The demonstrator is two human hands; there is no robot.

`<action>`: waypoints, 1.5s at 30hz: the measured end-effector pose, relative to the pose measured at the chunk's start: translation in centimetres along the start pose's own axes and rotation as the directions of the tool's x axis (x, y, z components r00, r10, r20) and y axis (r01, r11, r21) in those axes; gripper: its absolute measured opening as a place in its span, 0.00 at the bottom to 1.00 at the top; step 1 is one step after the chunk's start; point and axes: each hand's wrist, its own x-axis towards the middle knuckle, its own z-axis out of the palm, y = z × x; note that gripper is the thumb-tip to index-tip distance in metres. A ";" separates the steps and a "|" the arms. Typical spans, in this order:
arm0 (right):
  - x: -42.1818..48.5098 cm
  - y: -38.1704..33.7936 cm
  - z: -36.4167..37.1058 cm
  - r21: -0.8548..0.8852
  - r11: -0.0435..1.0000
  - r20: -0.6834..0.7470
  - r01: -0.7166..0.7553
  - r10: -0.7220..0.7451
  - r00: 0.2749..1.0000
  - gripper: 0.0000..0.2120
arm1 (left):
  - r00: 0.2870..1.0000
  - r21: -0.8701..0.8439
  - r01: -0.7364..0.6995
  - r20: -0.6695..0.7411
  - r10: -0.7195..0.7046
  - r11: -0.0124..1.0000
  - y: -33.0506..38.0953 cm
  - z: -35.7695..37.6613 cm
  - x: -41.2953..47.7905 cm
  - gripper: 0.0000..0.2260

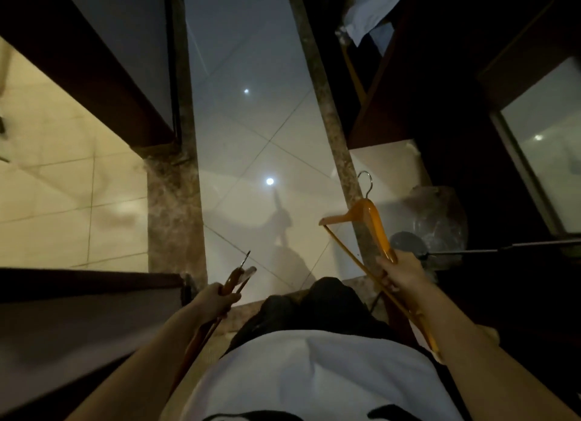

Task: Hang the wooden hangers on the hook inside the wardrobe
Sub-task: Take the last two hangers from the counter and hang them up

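- Orange wooden hanger (372, 222) is in the right hand (401, 273). The fingers are curled round the lower end of one shoulder arm and the thin crossbar, a firm grasp.
- Its metal hook (367, 181) points up and away from the body and touches nothing. The crossbar runs back along the inner side of the right forearm.
- Left hand (217, 298) is clenched round a darker brown hanger (234, 279), seen edge-on. The hook end sticks out forward past the fingers and the rest trails back under the left forearm. It's blurred, so I can't tell whether it's one hanger or more.
- Both loads are held in the air above the floor (251, 137), well apart, one on either side of the person's legs.
- Floor is pale glossy tile with two bright light reflections and the person's shadow down the middle.
- Mottled brown stone strips (176, 216) run along both sides of the tiled lane.
- Dark wood wardrobe (440, 90) stands to the right, its inside too dark to read. A pale cloth (367, 9) shows in its upper part.
- Clear plastic bag (440, 213) sits low by the wardrobe, just right of the orange hanger in view.
- Thin dark rod (503, 249) comes in from the right edge, level with the right hand.
- Person wears a white shirt (308, 373) and dark trousers (314, 304).
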 end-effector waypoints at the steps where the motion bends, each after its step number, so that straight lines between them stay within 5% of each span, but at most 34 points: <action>1: 0.7 -0.4 -0.4 0.010 1.000 0.002 -0.028 0.028 1.000 0.09 | 1.000 0.006 -0.016 -0.008 0.016 1.000 1.7 -0.8 0.8 0.12; 15: 15.0 -8.6 -9.2 -0.090 0.950 0.105 -0.298 0.307 0.946 0.20 | 0.978 -0.099 -0.180 -0.126 0.167 0.979 26.8 -8.4 9.7 0.06; 24: 25.2 -28.7 -13.1 -0.257 0.966 0.151 0.022 0.018 0.988 0.09 | 0.986 -0.177 -0.028 -0.167 -0.002 0.984 28.7 -12.8 13.8 0.07; 32: 33.1 -43.0 -12.1 -0.132 0.981 0.121 0.142 -0.127 0.985 0.10 | 0.976 -0.198 0.163 -0.111 -0.187 0.967 29.8 -20.9 20.1 0.13; 45: 38.2 -48.0 -10.5 -0.142 0.970 0.073 -0.196 0.208 0.975 0.13 | 0.975 -0.056 -0.201 -0.112 0.193 0.978 52.4 -37.7 29.1 0.08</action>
